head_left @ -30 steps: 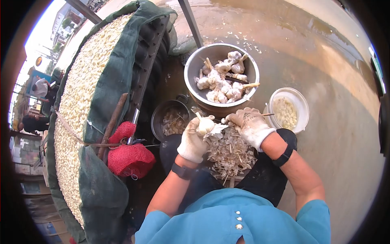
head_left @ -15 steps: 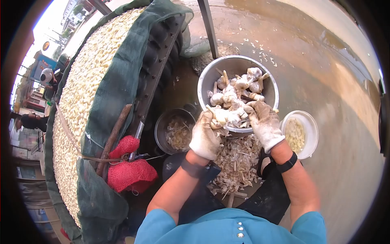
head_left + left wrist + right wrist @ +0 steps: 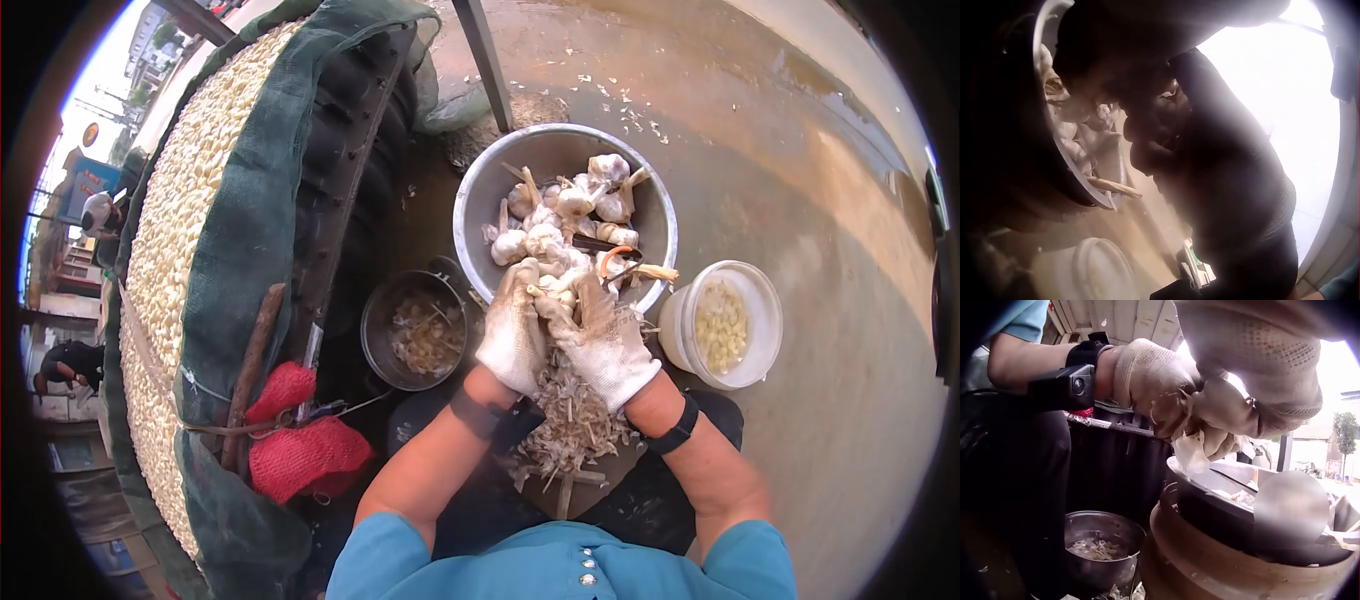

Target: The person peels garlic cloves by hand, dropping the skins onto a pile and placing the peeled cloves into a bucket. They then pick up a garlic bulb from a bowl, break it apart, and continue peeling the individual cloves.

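Observation:
Both hands wear whitish knit gloves with soiled fingers and meet at the near rim of a metal bowl (image 3: pixel 467 215). The left hand (image 3: pixel 515 335) grips a garlic bulb (image 3: pixel 555 297) from the left, and the right hand (image 3: pixel 605 345) has its fingers on the same bulb from the right. Loose papery skin (image 3: pixel 1191 453) hangs below the fingers in the right wrist view. Much of the bulb is hidden by the gloves. Whole garlic bulbs (image 3: pixel 575 202) with stalks lie in the bowl, along with a dark, thin object (image 3: pixel 592 243). The left wrist view is mostly in shadow.
A white bucket (image 3: pixel 768 330) of peeled cloves stands at the right, a metal pot (image 3: pixel 375 345) of scraps at the left. Skins (image 3: pixel 570 430) are heaped between the knees. Further left are a netting-lined load of cloves (image 3: pixel 190 180), a red mesh bag (image 3: pixel 305 460) and a stick (image 3: pixel 255 365).
The hands have moved from above the skin heap to the bowl's near rim and come together. The garlic bulb, earlier plainly in the left hand, is now between both hands.

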`<state>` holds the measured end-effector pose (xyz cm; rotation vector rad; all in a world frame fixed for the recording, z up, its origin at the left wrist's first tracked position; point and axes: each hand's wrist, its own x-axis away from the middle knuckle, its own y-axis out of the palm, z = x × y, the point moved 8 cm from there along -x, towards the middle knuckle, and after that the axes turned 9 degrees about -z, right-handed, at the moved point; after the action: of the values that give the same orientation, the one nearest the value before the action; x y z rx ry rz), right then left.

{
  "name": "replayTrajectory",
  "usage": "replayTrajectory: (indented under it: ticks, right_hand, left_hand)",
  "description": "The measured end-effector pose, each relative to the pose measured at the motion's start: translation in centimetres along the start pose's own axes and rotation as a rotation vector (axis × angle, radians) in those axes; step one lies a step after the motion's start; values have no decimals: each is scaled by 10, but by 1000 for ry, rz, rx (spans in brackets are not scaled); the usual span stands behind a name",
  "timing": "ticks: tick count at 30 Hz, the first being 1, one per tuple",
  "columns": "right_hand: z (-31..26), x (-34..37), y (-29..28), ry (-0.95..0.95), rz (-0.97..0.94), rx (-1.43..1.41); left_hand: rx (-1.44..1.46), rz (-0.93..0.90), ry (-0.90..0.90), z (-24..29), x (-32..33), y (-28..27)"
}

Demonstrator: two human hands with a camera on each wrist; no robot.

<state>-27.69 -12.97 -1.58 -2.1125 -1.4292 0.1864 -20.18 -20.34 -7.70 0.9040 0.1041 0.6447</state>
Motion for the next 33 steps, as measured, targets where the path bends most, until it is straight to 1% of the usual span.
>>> replayTrajectory:
  ticks: [2, 3, 5, 6, 8, 9, 11, 12, 13, 14, 15, 16, 17, 18, 19, 20, 22, 23, 24, 26, 27, 29, 30, 32, 33]
  right_hand:
    - [-1, -1, 4, -71, 32, 141]
    - [1, 0, 3, -65, 28, 138]
    - [-17, 4, 6, -236, -18, 374]
    - [-11, 2, 10, -233, -23, 373]
    - [-7, 3, 9, -388, 134, 283]
    - [-1, 0, 11, -385, 131, 279]
    - [-2, -4, 3, -481, 231, 253]
    - [-2, -7, 1, -478, 229, 253]
    - [23, -21, 1, -166, 66, -130]
    - [45, -23, 15, 155, -99, -507]
    - [49, -17, 19, 257, -141, -718]
    - [52, -17, 19, 263, -144, -719]
    - [52, -18, 21, 226, -182, -807]
    - [51, -20, 24, 186, -220, -895]
    - [53, -21, 27, 187, -222, -895]
    - [49, -24, 23, 74, -182, -754]
    - [34, -26, 17, -147, -102, -468]
    - [33, -24, 18, -16, -162, -611]
    - [37, -25, 20, -15, -163, -610]
    - [40, -27, 14, -81, -84, -487]
    - [40, -24, 10, -79, -83, -486]
    - [42, -13, 23, 272, -299, -929]
    - [47, -13, 24, 274, -301, -930]
    - [56, -11, 32, 305, -325, -1184]
    - [55, -9, 29, 334, -296, -1207]
  left_hand:
    - [220, -56, -131, -13, -5, 1]
    - [222, -50, -135, -14, -6, 0]
    - [270, -4, -130, -18, -6, -3]
    - [272, 1, -133, -22, -8, -6]
    - [-94, -30, 7, -15, -16, -15]
    - [-278, -46, 73, -13, -19, -18]
    - [-646, -82, 204, -3, -21, -12]
    - [-644, -80, 201, -2, -21, -14]
    - [-101, -35, -4, -13, -22, -20]
    - [443, 13, -206, -28, -17, -16]
    - [446, 20, -207, -28, -16, -19]
    - [434, -61, -206, -25, -16, -14]
    - [421, -144, -203, -23, -17, -8]
    - [423, -142, -202, -21, -16, -6]
    - [375, -89, -214, -19, -16, -4]
    - [327, -35, -226, -17, -15, -5]
    - [280, -27, -189, -13, -17, -4]
    - [233, -22, -153, -10, -19, -5]
    - [186, -17, -118, -7, -20, -5]
    - [92, -9, -49, -1, -23, -5]
    - [45, -5, -15, 3, -24, -5]
    - [-51, 5, 55, 11, -25, -4]
    - [-51, 7, 54, 14, -25, -3]
    - [72, 42, 33, 22, -23, 0]
    - [136, 96, -1, 27, -19, 3]
